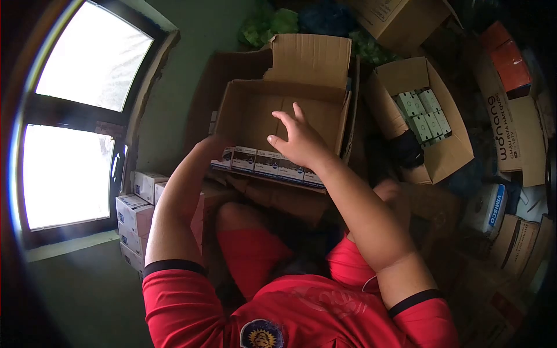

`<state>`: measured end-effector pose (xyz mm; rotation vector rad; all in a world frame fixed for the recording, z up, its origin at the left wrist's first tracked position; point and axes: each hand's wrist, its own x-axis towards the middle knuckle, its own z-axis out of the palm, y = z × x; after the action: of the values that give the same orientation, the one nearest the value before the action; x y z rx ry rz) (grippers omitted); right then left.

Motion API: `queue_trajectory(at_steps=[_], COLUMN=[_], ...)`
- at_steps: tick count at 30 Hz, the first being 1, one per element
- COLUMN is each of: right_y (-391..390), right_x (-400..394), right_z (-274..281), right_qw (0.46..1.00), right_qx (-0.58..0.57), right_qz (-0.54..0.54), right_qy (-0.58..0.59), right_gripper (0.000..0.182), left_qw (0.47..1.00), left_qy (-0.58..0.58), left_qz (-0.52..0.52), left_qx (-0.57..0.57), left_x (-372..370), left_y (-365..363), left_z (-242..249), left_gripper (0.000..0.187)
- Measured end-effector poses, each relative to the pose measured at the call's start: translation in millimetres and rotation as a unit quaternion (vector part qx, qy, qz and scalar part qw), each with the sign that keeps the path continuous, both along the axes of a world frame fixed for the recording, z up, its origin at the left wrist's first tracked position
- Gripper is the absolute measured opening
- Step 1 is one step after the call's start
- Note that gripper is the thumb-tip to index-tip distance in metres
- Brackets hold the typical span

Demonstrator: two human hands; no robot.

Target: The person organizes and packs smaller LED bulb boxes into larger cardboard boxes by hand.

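Observation:
A large open cardboard box (249,98) stands in front of me, with a row of small printed boxes (255,160) along its near side. Over the right part of that row hovers my right hand (299,138), its fingers spread and nothing in it. My left hand (219,146) is at the box's near left corner, beside the leftmost small box; its fingers are dark and blurred, so what they hold, if anything, cannot be made out.
Stacked white boxes (134,216) stand at the left below a window (69,174). To the right is an open carton (455,133) holding several pale green boxes (426,116). More cartons (510,139) line the far right. Green plastic bags (267,28) lie behind the large box.

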<state>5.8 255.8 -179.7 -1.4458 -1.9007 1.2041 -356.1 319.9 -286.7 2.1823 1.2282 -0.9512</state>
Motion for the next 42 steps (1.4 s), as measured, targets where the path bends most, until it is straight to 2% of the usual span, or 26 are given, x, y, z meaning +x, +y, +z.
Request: queue_trajectory(at_steps=[4,7,10,12,14,16,18,20,22,25,28,31,34,36,38,40,42], right_y=[-1,-1,-2,-2,-2,-2,-3,-2,-2,-3,-2,-2,-2,-2,-1,0,0], right_x=[0,-1,-2,-2,-2,-2,-1,0,1,1,2,2,3,3,3,3,3], right_z=[0,2,1,2,2,-1,1,4,6,0,-2,-2,-2,-2,-1,-1,-4], right_qw=[1.000,1.000,0.999,0.999,0.999,0.999,0.999,0.999,0.998,0.999,0.999,0.998,0.998,0.998,0.997,0.996,0.997], right_qx=[0.001,-0.011,-0.005,-0.021,-0.025,-0.018,-0.022,-0.027,-0.033,0.002,0.000,-0.003,-0.010,-0.020,-0.029,-0.037,-0.030], right_qz=[0.008,0.015,0.025,0.027,0.029,0.031,0.035,0.039,0.040,0.040,0.043,0.045,0.049,0.052,0.055,0.058,0.058], right_qy=[-0.012,-0.019,-0.020,-0.022,-0.025,-0.029,-0.025,-0.024,-0.028,-0.034,-0.033,-0.044,-0.041,-0.042,-0.044,-0.049,-0.048], right_gripper=[0.063,0.063,0.064,0.063,0.062,0.062,0.062,0.062,0.062,0.063,0.063,0.063,0.063,0.063,0.063,0.062,0.062], left_qw=[0.998,0.998,0.986,0.953,0.961,0.995,0.973,0.965,0.987,0.992,0.996,0.951,0.950,0.956,0.967,0.982,0.976], left_qy=[-0.049,-0.035,-0.124,-0.184,-0.174,-0.094,-0.170,-0.172,-0.104,-0.037,0.020,0.009,-0.049,-0.119,-0.124,-0.064,-0.037], left_qz=[0.010,0.011,0.103,0.235,0.206,0.013,0.146,0.184,0.124,0.120,0.081,0.302,0.290,0.219,0.144,0.064,0.088], left_qx=[0.042,0.042,0.040,-0.045,-0.055,0.013,-0.056,-0.066,-0.018,0.005,-0.026,-0.065,-0.106,-0.152,-0.172,-0.165,-0.197], left_x=[-30,-16,-13,-12,-11,-8,-7,-5,29,24,40,68,116,133,148,179,178], left_y=[-1,-6,-11,-7,-3,2,3,0,-9,3,14,10,-2,-6,-12,-28,-23], left_z=[-42,-31,-34,-43,-47,-46,-57,-56,-5,-28,-36,-38,0,-25,-32,25,14], left_gripper=[0.078,0.076,0.072,0.068,0.064,0.059,0.054,0.050,0.047,0.041,0.036,0.044,0.056,0.065,0.075,0.084,0.090])
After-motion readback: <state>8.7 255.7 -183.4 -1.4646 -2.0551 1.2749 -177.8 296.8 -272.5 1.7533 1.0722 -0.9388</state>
